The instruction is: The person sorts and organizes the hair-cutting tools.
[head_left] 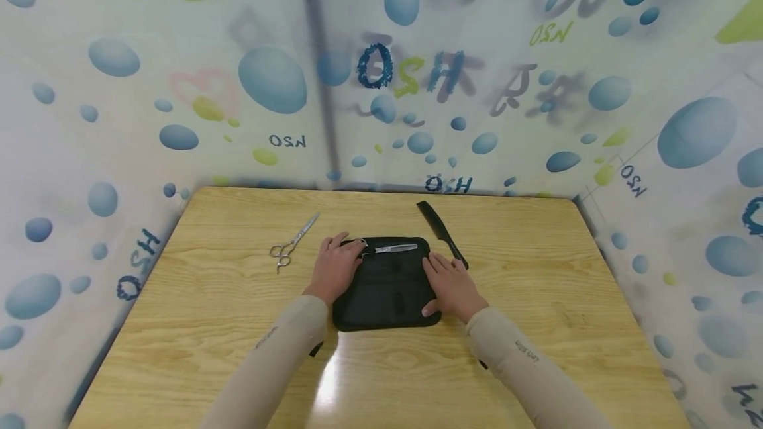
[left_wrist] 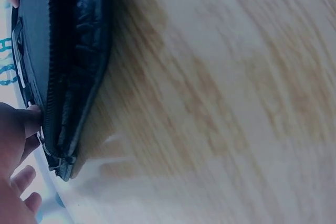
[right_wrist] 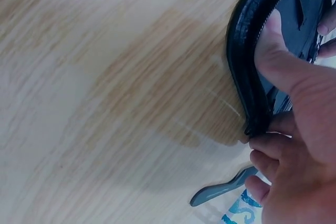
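The left hand (head_left: pixel 335 266) rests with relaxed fingers on the left edge of the black case (head_left: pixel 387 286), and the right hand (head_left: pixel 451 285) pinches its right edge with thumb on top. The case lies open mid-desk (head_left: pixel 536 363), scissors (head_left: pixel 393 248) tucked along its far edge. A second pair of scissors (head_left: pixel 292 245) lies left, a black comb (head_left: pixel 442 233) far right.

I see a light wooden table (head_left: pixel 536 323) with a bright reflection, enclosed by white walls (head_left: pixel 149 85) printed with blue and green bubbles.
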`<state>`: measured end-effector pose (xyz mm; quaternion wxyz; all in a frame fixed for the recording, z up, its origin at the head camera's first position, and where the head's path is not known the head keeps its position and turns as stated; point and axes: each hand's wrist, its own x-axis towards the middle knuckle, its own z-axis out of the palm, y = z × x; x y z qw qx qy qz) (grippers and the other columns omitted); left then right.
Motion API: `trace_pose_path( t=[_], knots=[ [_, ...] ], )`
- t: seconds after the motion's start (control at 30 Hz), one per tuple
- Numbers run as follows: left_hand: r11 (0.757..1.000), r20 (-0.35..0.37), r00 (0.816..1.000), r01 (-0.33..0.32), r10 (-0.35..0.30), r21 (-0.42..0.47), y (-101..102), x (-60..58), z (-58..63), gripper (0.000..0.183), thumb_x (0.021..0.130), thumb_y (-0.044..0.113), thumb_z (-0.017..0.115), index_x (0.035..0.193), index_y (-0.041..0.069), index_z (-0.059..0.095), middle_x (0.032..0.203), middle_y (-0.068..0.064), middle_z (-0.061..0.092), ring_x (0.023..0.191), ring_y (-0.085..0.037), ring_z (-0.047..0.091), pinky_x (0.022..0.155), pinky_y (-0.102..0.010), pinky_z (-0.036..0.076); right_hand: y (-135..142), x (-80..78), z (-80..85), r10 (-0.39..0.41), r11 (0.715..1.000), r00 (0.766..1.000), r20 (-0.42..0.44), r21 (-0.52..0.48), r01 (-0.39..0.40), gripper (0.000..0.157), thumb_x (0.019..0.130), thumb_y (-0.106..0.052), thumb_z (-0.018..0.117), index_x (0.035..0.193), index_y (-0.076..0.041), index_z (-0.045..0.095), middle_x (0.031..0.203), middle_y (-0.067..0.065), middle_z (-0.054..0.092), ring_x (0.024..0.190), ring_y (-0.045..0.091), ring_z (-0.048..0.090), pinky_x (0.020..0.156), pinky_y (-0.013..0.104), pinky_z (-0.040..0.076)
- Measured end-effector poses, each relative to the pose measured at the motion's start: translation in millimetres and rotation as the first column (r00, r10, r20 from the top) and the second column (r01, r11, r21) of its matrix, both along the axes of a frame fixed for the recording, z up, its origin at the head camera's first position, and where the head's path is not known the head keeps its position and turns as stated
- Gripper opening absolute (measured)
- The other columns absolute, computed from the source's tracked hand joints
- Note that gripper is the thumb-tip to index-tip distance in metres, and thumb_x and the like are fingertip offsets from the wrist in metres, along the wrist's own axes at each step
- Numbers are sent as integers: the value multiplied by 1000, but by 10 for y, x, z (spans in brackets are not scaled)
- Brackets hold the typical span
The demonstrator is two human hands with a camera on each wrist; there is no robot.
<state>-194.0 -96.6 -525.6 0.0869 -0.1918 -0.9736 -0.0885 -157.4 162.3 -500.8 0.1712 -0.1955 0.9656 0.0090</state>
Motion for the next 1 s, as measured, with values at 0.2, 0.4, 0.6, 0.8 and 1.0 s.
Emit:
trace_pose_path(
  t=[0.2, 0.4, 0.6, 0.8, 1.0],
  knots=[
    [998, -47, 998, 49, -47, 38, -70, -12, 71, 33, 87, 23, 73, 118, 13, 70, 119, -3, 71, 129, -31, 54, 103, -52, 43, 9, -33, 20, -3, 1000, 1000, 22, -1, 3, 107, 73, -57, 76, 153, -6, 28, 161, 13, 24, 150, 27, 23, 115, 49, 25],
    [998, -142, 990, 6, 4, 69, -271, -22, 96, 27, 86, 20, 74, 112, 12, 71, 109, -6, 74, 123, -32, 58, 101, -52, 44, 39, -45, 31, -23, 999, 999, 26, -31, 24, 106, 73, -57, 77, 153, -8, 29, 161, 13, 25, 150, 29, 23, 115, 50, 25],
    [995, -142, 986, -81, 88, 54, -557, -22, 165, 28, 84, 16, 75, 111, 10, 71, 110, -7, 74, 122, -33, 58, 99, -54, 43, 124, -45, 20, -59, 992, 998, 4, -115, 59, 98, 83, -56, 69, 155, -8, 22, 160, 14, 28, 147, 31, 29, 115, 56, 25],
    [980, -30, 980, -199, 198, -17, -809, -8, 180, 30, 89, 17, 68, 117, 6, 68, 117, -13, 71, 125, -36, 54, 101, -56, 40, 260, -44, 28, -104, 980, 991, -89, -180, 86, 85, 91, -49, 63, 153, -2, 27, 155, 17, 37, 141, 34, 39, 112, 58, 30],
    [962, 9, 963, -271, 271, -41, -959, 10, 133, 26, 92, 16, 61, 112, 0, 66, 115, -19, 68, 120, -39, 54, 98, -57, 40, 369, -32, 6, -151, 978, 977, -151, -168, 125, 79, 93, -46, 61, 152, -2, 30, 155, 19, 35, 137, 37, 42, 109, 58, 32]
  ],
)
